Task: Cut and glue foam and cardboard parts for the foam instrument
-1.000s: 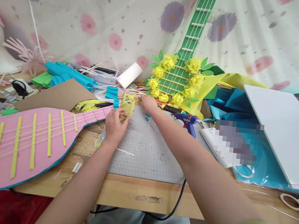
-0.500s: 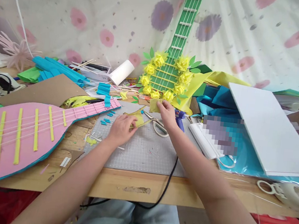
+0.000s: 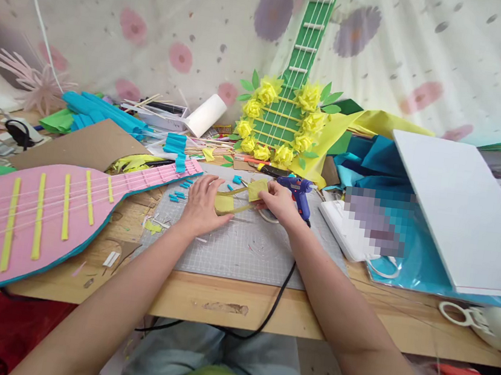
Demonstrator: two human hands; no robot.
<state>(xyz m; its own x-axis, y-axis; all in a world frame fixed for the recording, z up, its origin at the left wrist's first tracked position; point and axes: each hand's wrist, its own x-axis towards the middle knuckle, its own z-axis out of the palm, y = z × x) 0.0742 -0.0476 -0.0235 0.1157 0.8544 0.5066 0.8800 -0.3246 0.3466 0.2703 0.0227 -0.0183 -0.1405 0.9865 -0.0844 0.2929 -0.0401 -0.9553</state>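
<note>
My right hand (image 3: pixel 278 203) pinches a small square of olive-yellow crepe paper (image 3: pixel 257 189) over the grey cutting mat (image 3: pixel 242 253). My left hand (image 3: pixel 205 206) has its fingers apart above the mat, its thumb by a second olive-yellow paper piece (image 3: pixel 224 205); whether it touches that piece I cannot tell. Narrow yellow strips (image 3: pixel 244 208) run between the two hands. Scissors (image 3: pixel 267 216) lie mostly hidden under my right hand. Just beyond it a blue glue gun (image 3: pixel 298 194) rests on the mat. Several short blue-wrapped pieces (image 3: pixel 178 194) lie left of my left hand.
A pink paper lute (image 3: pixel 50 218) with yellow bars fills the left side. Upright at the back stands a green stringed instrument (image 3: pixel 282 115) ringed with yellow paper flowers. Right of the mat are a white power strip (image 3: pixel 340 232) and a white board (image 3: pixel 461 219). A black cable (image 3: pixel 282 295) crosses the table edge.
My left hand has opened its fingers, moving away from the yellow paper it gripped. My right hand keeps its square, now slightly lower. The view has shifted a little, showing more of the glue gun.
</note>
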